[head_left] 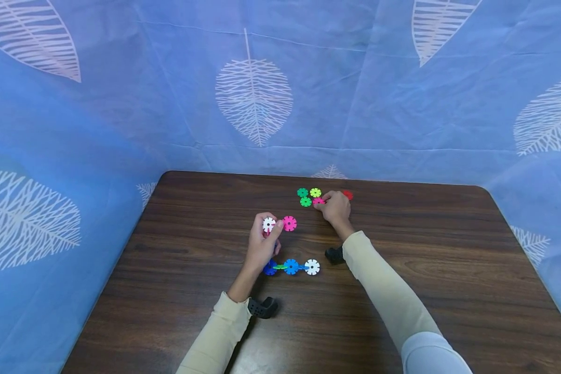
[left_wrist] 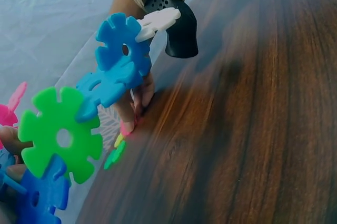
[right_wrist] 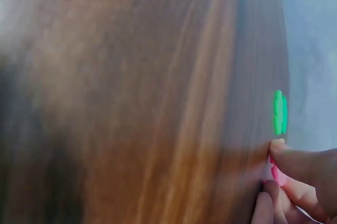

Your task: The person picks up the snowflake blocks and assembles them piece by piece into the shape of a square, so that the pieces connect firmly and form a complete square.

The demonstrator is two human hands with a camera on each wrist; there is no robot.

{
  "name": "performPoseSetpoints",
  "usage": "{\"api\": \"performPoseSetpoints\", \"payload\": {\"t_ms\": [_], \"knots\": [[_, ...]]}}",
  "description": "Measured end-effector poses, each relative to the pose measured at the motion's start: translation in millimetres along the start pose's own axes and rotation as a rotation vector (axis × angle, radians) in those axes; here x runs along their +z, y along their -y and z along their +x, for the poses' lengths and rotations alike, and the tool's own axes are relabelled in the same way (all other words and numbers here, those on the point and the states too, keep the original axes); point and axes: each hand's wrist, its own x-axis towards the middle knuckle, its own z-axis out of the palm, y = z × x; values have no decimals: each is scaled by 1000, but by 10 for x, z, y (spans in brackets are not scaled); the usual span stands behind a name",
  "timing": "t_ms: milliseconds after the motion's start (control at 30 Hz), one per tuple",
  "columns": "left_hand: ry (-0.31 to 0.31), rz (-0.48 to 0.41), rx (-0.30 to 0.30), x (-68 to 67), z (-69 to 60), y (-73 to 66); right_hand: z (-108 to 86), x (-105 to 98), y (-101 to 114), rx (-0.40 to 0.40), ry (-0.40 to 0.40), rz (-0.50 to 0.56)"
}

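Joined notched discs are gripped in my left hand (head_left: pixel 262 244); a white disc (head_left: pixel 268 224) and a pink disc (head_left: pixel 290 223) show at its fingers. From that hand, the left wrist view has a chain with a green disc (left_wrist: pixel 62 135), light blue discs (left_wrist: pixel 122 45) and a white one (left_wrist: pixel 159 22). At the table's back, my right hand (head_left: pixel 335 209) has thumb and fingers on a pink disc (head_left: pixel 318 201); the right wrist view shows this pink disc (right_wrist: pixel 277 174) pinched between them.
Beside the right hand lie green discs (head_left: pixel 305 201), yellow discs (head_left: pixel 315 192) and a red disc (head_left: pixel 348 195). The brown table (head_left: pixel 402 223) ends at a blue cloth (head_left: pixel 336 104) with leaf prints. Black wrist devices (head_left: pixel 263 308) are on both arms.
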Motion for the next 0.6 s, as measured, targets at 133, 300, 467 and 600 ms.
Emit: {"api": "performPoseSetpoints", "payload": {"t_ms": [133,300,467,600], "knots": [[-2,0,-7,13,5,-8,-7,-73,-49,50,7,76],[15,9,3,33,16,-7,-24,-177,-149,60,65,131],[15,-13,21,68,21,20,-114,-273,-167,-6,192,248],[8,-44,36,110,30,41,-248,-339,-80,-85,270,361]]}}
